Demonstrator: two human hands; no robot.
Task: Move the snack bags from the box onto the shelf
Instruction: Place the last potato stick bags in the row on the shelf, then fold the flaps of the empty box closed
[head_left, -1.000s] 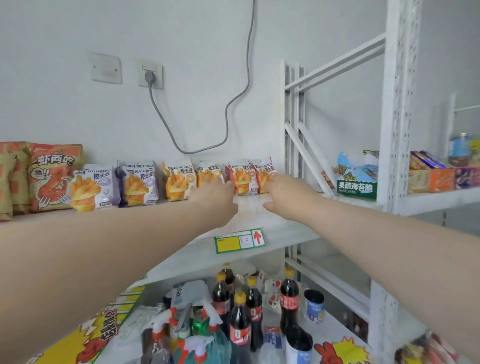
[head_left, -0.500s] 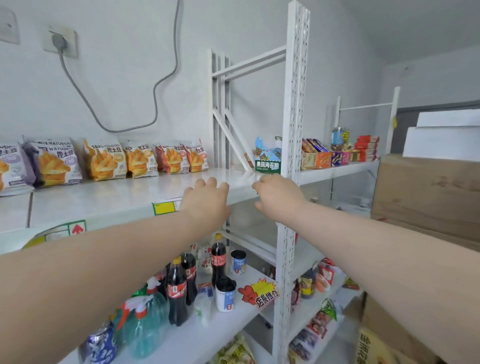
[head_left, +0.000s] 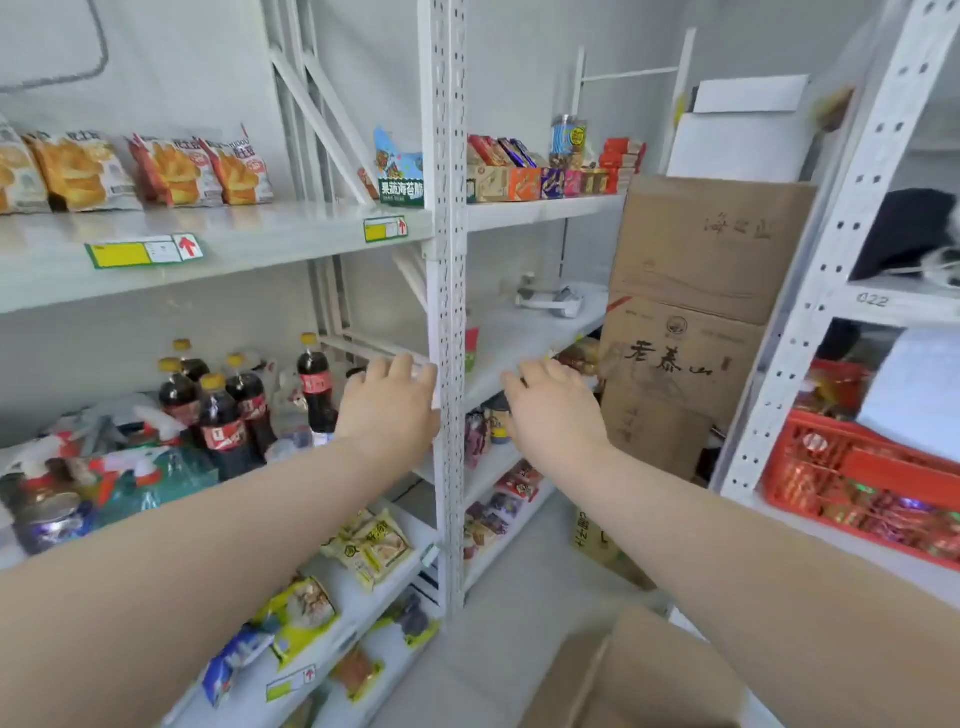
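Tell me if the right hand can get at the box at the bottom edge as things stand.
Probably yes. The right hand is open and holds nothing, and the box lies right below that forearm with nothing between them; its inside is out of frame.

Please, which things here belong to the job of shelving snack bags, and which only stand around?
For the job:
snack bags lined on the top shelf
open box at the bottom
left hand, empty
right hand, empty

Standing around:
cola bottles
stacked cartons
red crate

Both hands (head_left: 467, 410) (empty) hover before shelf (head_left: 234, 244).
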